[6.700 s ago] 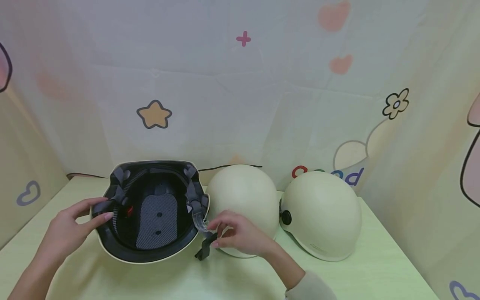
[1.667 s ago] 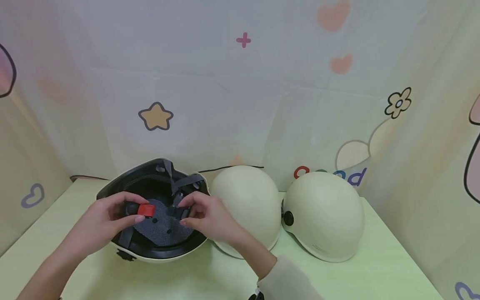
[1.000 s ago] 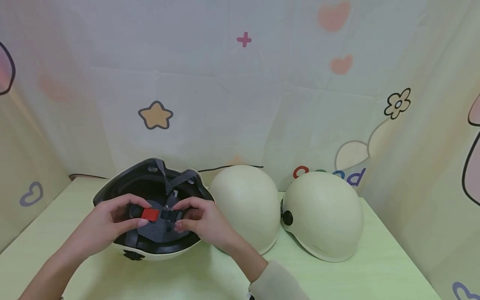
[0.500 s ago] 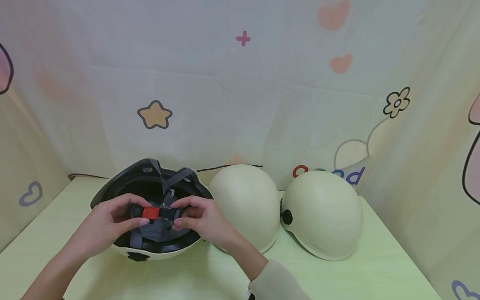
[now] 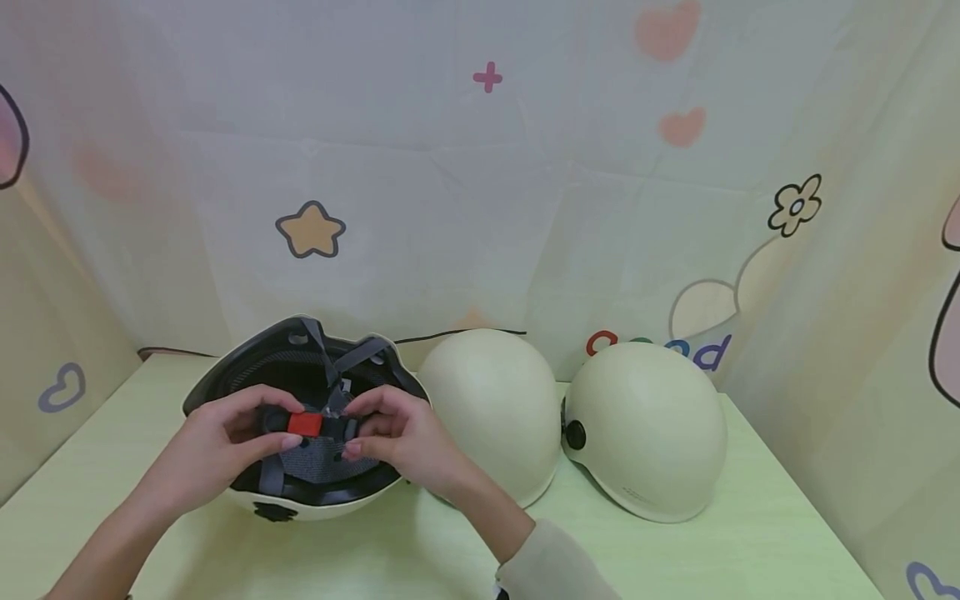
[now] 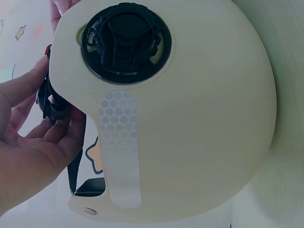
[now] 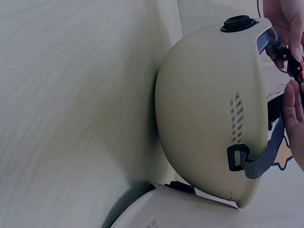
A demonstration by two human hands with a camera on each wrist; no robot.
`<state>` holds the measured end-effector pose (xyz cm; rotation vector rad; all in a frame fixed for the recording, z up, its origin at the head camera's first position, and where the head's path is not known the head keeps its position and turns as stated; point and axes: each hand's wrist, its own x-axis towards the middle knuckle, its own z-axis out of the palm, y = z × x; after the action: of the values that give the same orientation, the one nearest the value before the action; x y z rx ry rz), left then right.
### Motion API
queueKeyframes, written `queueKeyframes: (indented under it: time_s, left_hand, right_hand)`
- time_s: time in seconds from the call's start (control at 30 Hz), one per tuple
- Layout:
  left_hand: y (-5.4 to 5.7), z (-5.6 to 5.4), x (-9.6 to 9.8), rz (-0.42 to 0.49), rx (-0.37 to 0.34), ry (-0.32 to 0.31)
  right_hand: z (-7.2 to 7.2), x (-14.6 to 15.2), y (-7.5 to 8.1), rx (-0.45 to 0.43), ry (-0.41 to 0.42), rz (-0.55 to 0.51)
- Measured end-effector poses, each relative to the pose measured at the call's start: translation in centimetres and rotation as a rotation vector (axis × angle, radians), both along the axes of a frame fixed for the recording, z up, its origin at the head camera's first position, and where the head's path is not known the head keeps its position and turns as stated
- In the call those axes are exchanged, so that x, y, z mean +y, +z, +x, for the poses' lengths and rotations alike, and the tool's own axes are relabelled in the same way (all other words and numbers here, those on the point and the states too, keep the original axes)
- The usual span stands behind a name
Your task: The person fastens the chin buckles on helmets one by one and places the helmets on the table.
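Note:
A cream helmet [image 5: 345,508] lies upside down on the table, its black lining and grey mesh pad [image 5: 318,467] facing up. Over its opening my left hand [image 5: 198,450] pinches the red and black half of the chin strap buckle [image 5: 304,425] between thumb and fingers. From the other side my right hand [image 5: 408,437] grips the black buckle half [image 5: 337,427], which sits end to end against the red piece. Grey webbing [image 7: 266,161] runs from the shell toward the hands in the right wrist view. A round black knob [image 6: 126,42] shows on the shell in the left wrist view.
Two more cream helmets stand dome up to the right: the middle one [image 5: 491,400] close beside the upturned helmet, the other [image 5: 648,425] farther right. All are on a pale green table [image 5: 675,558], with a printed curtain [image 5: 420,208] behind.
The helmet has turned from its earlier facing position. My left hand has moved from its rim to the red buckle half, my right brought the black half leftward, and the two halves have come together.

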<state>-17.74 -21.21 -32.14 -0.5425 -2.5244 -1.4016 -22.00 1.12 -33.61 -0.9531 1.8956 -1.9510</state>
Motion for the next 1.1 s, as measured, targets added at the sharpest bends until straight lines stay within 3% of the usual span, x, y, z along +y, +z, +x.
queueKeyframes:
  time_s: [0.33, 0.67, 0.87, 1.0, 1.1]
  left_hand:
    - [0.16, -0.02, 0.14, -0.054, 0.001, 0.054]
    - [0.03, -0.04, 0.12, -0.044, 0.028, 0.017]
    - [0.04, 0.0, 0.21, -0.063, 0.051, 0.041]
    - [0.07, 0.02, 0.21, -0.071, 0.043, 0.044]
    - [-0.04, 0.06, 0.26, -0.069, 0.077, 0.036]
  right_hand:
    - [0.19, -0.33, -0.01, 0.025, -0.049, 0.056]
    - [0.25, -0.57, 0.04, 0.078, -0.052, 0.054]
    - [0.18, -0.46, -0.11, 0.143, -0.037, 0.04]
    - [0.35, -0.47, 0.05, 0.131, -0.062, 0.055]
    - [0.42, -0.5, 0.1, 0.125, -0.071, 0.058]
